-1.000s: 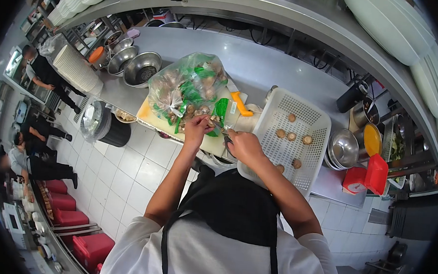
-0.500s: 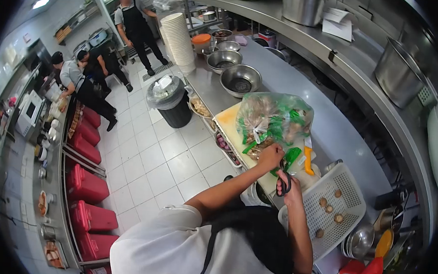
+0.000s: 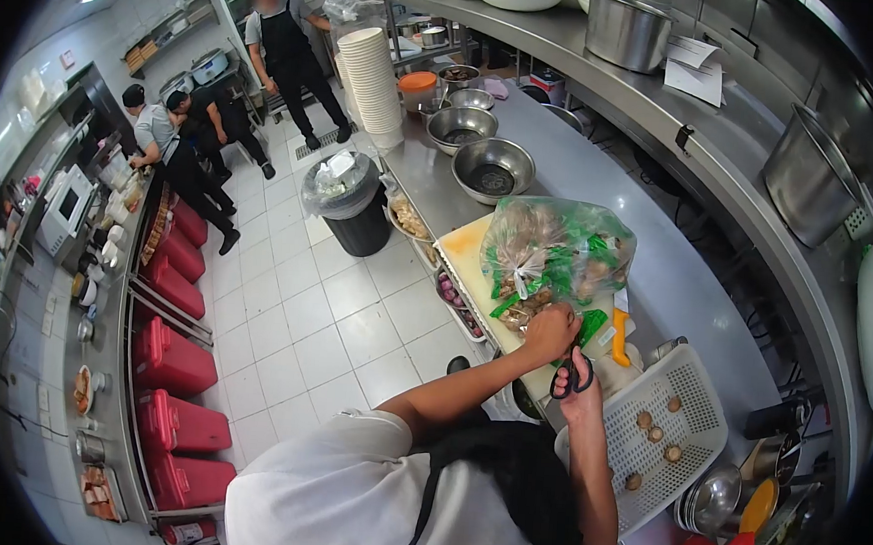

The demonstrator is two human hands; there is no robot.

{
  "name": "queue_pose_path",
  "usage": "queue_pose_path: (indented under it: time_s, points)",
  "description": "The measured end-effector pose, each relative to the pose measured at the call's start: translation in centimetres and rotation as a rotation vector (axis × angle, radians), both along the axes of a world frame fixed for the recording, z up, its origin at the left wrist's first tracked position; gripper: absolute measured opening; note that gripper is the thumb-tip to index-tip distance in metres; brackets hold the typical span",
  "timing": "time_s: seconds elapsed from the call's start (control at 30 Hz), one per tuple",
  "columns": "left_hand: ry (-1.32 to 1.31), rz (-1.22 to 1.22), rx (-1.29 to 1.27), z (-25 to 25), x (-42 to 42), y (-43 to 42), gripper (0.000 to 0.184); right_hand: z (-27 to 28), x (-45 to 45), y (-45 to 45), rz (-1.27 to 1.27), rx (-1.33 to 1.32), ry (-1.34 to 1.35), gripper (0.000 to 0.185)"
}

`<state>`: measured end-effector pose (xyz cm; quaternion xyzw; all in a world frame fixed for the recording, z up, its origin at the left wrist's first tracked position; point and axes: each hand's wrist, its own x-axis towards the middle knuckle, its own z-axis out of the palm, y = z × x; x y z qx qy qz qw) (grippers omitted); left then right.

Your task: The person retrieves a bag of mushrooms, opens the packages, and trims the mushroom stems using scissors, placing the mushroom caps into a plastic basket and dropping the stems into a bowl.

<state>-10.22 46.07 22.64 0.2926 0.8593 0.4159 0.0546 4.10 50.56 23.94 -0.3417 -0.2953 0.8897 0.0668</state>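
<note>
My left hand (image 3: 553,333) is closed, with its fingers pinched over the cutting board; what they hold is hidden. My right hand (image 3: 579,393) grips black-handled scissors (image 3: 576,377) just below it; the blades are hard to see. Beside my left hand, brown mushrooms (image 3: 520,310) lie in opened clear-and-green packaging. Behind them, a large knotted plastic bag (image 3: 558,245) of mushrooms rests on the board (image 3: 461,242). A knife's orange handle (image 3: 620,336) lies to the right. Several mushrooms sit apart in the white perforated basket (image 3: 702,459) beside my right forearm.
Steel bowls (image 3: 493,169) and stacked white containers (image 3: 368,79) stand along the counter (image 3: 603,163). A lined black bin (image 3: 360,218) is on the floor. Red bins (image 3: 176,362) line the left side. Several co-workers (image 3: 289,64) stand at the back. A steel shelf (image 3: 729,156) overhangs the right.
My left hand has come slightly down toward the scissors. My right hand keeps its grip on them. The whole view has shifted a little.
</note>
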Motion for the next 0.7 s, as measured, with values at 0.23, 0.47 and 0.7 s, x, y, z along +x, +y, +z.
queue_pose_path:
  time_s: [0.23, 0.47, 0.7]
  points:
    - [-0.004, -0.038, 0.122, -2.5, -2.1, -0.5, 0.022, 2.1, 1.8, 0.6, 0.087, -0.017, 0.079, 0.039]
    - [-0.340, -0.442, 0.174, 2.1, 1.7, -0.6, 0.038, 7.6, 9.8, -2.5, -0.095, 0.466, 0.164, 0.030]
    - [-0.252, -0.576, 0.355, 6.1, 8.2, 2.5, 0.046, 6.7, 17.1, -4.2, -0.368, 0.556, 0.011, 0.036]
